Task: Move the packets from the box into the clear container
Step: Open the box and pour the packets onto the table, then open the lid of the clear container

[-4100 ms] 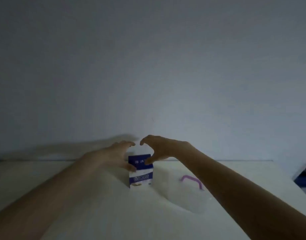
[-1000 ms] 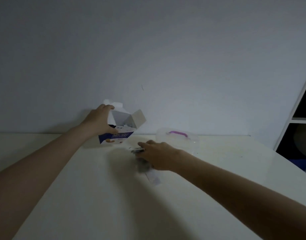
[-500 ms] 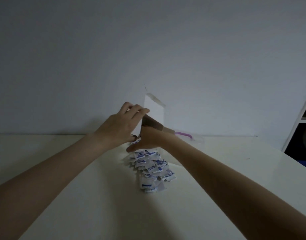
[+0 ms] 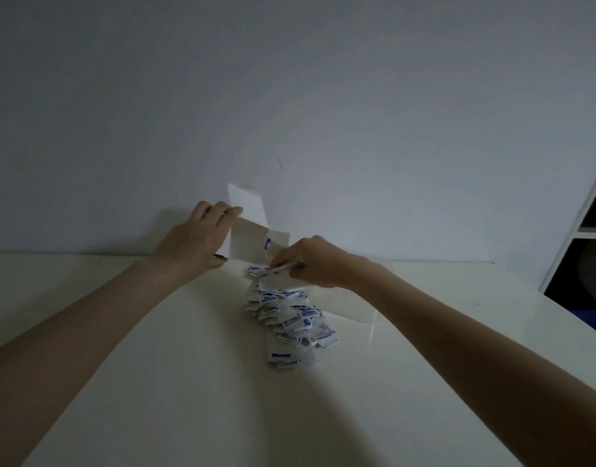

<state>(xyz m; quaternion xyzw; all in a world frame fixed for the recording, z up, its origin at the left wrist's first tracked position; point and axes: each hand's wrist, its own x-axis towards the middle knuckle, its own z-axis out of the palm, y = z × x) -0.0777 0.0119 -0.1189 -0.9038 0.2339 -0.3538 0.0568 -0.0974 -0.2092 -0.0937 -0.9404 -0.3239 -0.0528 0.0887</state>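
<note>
We see the packets [image 4: 291,323] lying in a loose heap on the white table [image 4: 155,382], just right of the frame's centre — small white sachets with blue print, the pile running from the hands down toward the lower middle of the picture. Above the heap's upper end the box [image 4: 247,227] is held off the table, tipped so that its pale inner card faces us, with one flap standing up against the wall. The left hand [image 4: 188,246], at centre left, grips the box, its fingers curled over the upper edge and the thumb under the lower edge. The right hand [image 4: 318,262], just right of the box, has its fingers curled and pinches a packet or a flap at the box's mouth — which of the two we cannot tell. The clear container [image 4: 350,303] sits on the table at centre right, mostly hidden behind the right forearm, touching or just beside the heap. Behind everything rises a plain grey wall [image 4: 289,96], and a white shelf unit [image 4: 582,237] with dark compartments shows at the right edge.
</note>
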